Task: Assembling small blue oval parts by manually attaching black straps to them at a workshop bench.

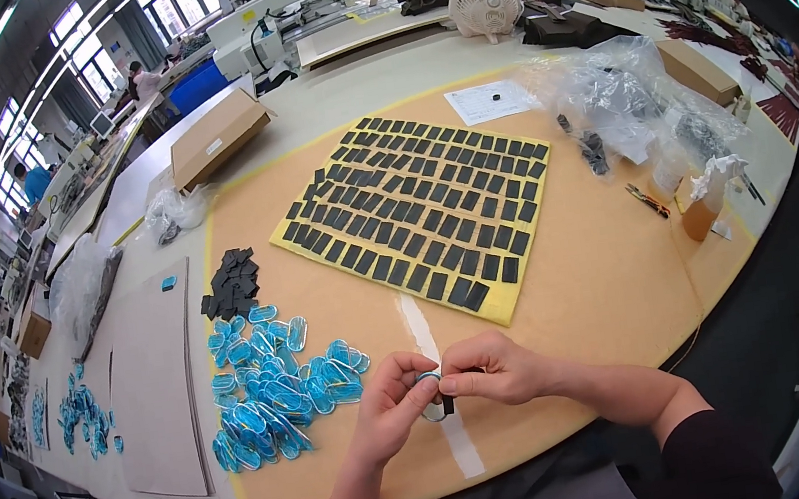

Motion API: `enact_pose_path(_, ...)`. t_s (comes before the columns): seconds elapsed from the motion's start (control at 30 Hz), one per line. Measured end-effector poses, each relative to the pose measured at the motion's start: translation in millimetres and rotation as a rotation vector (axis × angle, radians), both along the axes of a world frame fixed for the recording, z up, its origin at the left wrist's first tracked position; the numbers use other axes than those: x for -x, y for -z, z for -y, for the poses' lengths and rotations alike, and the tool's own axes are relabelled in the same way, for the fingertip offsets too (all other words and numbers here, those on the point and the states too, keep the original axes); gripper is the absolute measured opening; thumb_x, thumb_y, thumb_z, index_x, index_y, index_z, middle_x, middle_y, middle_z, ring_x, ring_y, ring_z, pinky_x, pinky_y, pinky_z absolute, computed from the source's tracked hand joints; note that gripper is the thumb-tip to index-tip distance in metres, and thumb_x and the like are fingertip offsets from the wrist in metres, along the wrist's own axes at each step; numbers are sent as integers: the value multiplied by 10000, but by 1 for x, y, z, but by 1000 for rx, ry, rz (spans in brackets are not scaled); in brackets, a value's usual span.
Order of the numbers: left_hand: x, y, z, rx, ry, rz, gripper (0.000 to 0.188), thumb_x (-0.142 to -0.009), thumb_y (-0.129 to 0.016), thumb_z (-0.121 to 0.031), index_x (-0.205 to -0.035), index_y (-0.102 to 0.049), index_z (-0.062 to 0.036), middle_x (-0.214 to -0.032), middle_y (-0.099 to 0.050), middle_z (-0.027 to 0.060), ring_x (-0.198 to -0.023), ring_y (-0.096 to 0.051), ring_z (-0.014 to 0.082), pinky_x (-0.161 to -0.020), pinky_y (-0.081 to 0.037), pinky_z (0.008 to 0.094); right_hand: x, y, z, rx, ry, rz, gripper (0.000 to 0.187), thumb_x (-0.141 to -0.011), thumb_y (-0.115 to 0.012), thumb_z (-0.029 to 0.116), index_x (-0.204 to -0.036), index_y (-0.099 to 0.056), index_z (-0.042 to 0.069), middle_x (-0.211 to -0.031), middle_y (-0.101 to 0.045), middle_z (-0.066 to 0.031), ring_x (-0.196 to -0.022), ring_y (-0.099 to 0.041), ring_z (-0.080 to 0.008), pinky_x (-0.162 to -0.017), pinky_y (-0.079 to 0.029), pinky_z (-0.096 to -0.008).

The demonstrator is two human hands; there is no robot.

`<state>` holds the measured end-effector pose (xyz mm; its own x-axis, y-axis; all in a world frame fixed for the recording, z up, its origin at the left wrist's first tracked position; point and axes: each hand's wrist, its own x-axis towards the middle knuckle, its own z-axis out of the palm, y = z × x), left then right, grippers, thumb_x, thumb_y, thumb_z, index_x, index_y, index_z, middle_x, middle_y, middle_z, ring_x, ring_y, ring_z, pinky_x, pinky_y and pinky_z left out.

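Note:
Close to the table's near edge, my hands meet with fingertips together. My left hand (392, 404) is closed on a blue oval loop (432, 413) with a pale rim, partly hidden by the fingers. A small black strip (448, 406) hangs at the loop, pinched by my right hand (498, 368). To the left lies a heap of blue oval pieces (264, 409) with white edges. Behind that heap is a pile of flat black pieces (233, 283). Beyond my hands, a yellow board (506, 308) carries rows of black rectangles.
A white strip (419, 333) runs along the tan tabletop (590, 315). At right are an orange-handled tool (647, 201), a container of amber liquid (701, 218) and clear plastic bags (601, 92). A cardboard box (221, 137) and a white fan (484, 4) stand farther back.

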<state>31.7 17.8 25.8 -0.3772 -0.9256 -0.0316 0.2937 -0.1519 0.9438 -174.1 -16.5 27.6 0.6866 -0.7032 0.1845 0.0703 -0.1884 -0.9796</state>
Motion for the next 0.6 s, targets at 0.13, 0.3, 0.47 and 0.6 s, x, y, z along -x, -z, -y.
enact_pose_path(0.13,-2,2,3,-24,57,-18,156,-965,-567,-81,-1096,-522,-9,-955,-627,45,-861,-601,97,-755,-481,229,-3,9,-4,46,71,62,202,-949,-581,150,-835,-655,1,-717,-594,-35,-659,-515,-105,-613,-422,-274)
enact_pose_path(0.3,-5,4,2,-66,71,-68,149,-956,-584,-85,-1079,-533,-19,-937,-623,36,-852,-594,93,-754,-478,230,-3,14,-5,80,49,52,180,-942,-579,134,-840,-647,2,-738,-600,-51,-682,-530,-119,-619,-420,-271)
enact_pose_path(0.47,-4,7,6,-109,100,-155,136,-946,-597,-78,-1059,-547,-23,-934,-625,35,-853,-594,91,-753,-478,227,-7,18,-8,109,69,74,177,-945,-573,137,-842,-644,11,-740,-597,-40,-687,-521,-110,-620,-413,-267)
enact_pose_path(0.6,-2,9,3,-116,33,-129,123,-933,-595,-44,-1041,-550,-9,-945,-634,58,-835,-612,102,-727,-490,226,-9,16,-11,-86,86,129,189,-948,-567,140,-820,-637,20,-718,-569,-21,-674,-497,-103,-618,-405,-265)
